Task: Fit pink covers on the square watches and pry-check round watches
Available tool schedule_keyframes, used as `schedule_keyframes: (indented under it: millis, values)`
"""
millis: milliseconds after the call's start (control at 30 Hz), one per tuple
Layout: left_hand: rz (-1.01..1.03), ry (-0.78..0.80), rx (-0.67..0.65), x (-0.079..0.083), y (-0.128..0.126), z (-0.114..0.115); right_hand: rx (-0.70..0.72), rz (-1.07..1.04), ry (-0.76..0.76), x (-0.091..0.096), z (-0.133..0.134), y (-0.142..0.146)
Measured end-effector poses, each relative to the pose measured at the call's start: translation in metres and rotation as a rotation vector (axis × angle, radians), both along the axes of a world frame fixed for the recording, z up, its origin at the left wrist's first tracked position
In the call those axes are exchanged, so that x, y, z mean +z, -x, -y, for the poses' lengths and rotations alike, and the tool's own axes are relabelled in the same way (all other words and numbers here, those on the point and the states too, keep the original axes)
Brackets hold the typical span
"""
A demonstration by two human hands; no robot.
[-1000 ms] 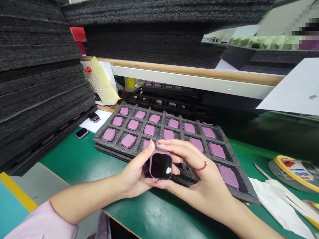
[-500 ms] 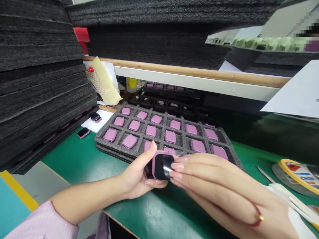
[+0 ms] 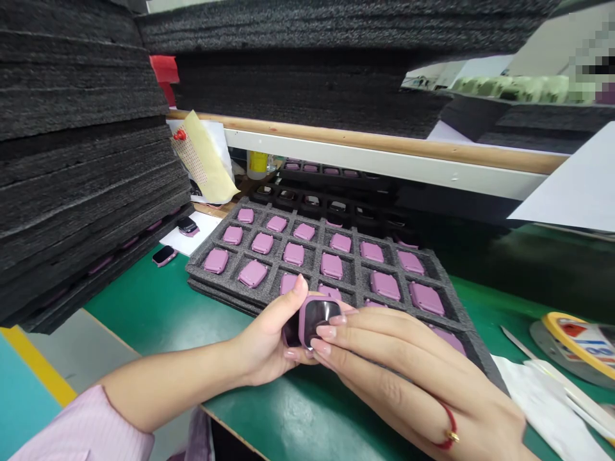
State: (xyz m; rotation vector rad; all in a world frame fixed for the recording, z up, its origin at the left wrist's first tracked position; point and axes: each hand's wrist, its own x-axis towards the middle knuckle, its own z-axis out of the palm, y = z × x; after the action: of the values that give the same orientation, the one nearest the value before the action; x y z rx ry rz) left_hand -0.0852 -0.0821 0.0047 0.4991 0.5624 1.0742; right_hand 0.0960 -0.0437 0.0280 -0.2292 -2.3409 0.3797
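My left hand (image 3: 264,339) is closed round a pink smartwatch body (image 3: 314,319) with a black screen, thumb on its top edge. The stretched fingers of my right hand (image 3: 408,378) lie flat, their tips pressing on the screen's right side. Both hands hover over the near edge of a grey foam tray (image 3: 269,298) whose pockets hold several pink watch bodies lying face down.
Tall stacks of black foam trays (image 3: 77,160) stand at the left and on the shelf above. Two loose watch bodies (image 3: 164,255) lie on the green mat by white paper. A tape roll (image 3: 576,336) and white paper strips lie at the right.
My right hand turned from cupping the watch to lying palm down with fingertips on the screen. The watch sank a little lower and tilted, held in my left hand throughout.
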Motion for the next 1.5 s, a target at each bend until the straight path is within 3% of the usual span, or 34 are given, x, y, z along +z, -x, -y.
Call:
schedule_keyframes:
  millis: [133, 267, 433, 600, 767, 933, 1100, 1233, 1367, 1500]
  values:
    - [-0.113, -0.101, 0.044, -0.001, -0.001, 0.001, -0.133, -0.028, -0.125, 0.000, 0.000, 0.012]
    - [-0.231, -0.188, 0.091, -0.005, -0.004, 0.002, -0.182, -0.020, 0.031, -0.005, -0.001, 0.020]
    - [-0.190, -0.031, 0.092, -0.002, -0.004, 0.003, -0.162, -0.038, 0.173, -0.002, -0.005, 0.019]
    - [-0.184, -0.008, 0.057, 0.005, -0.002, 0.001, -0.155, -0.046, 0.156, -0.002, -0.007, 0.018]
    - [-0.123, 0.053, 0.087, 0.001, -0.003, -0.001, -0.179, 0.028, 0.164, 0.001, -0.013, 0.017]
    - [-0.106, 0.057, 0.079, 0.002, -0.003, 0.000, -0.321, 0.194, 0.363, 0.011, -0.064, 0.015]
    - [-0.148, 0.048, 0.015, 0.004, 0.000, -0.001, -0.638, 0.184, 0.235, -0.007, -0.151, 0.003]
    - [-0.149, -0.051, -0.066, 0.001, 0.003, -0.004, -0.707, 0.097, 0.211, -0.030, -0.188, -0.012]
    - [-0.341, -0.117, -0.061, 0.002, 0.002, -0.002, -0.683, 0.002, 0.213, -0.025, -0.179, -0.017]
    - [-0.392, -0.097, -0.044, 0.002, 0.001, 0.000, -0.613, -0.064, 0.255, 0.001, -0.128, -0.004]
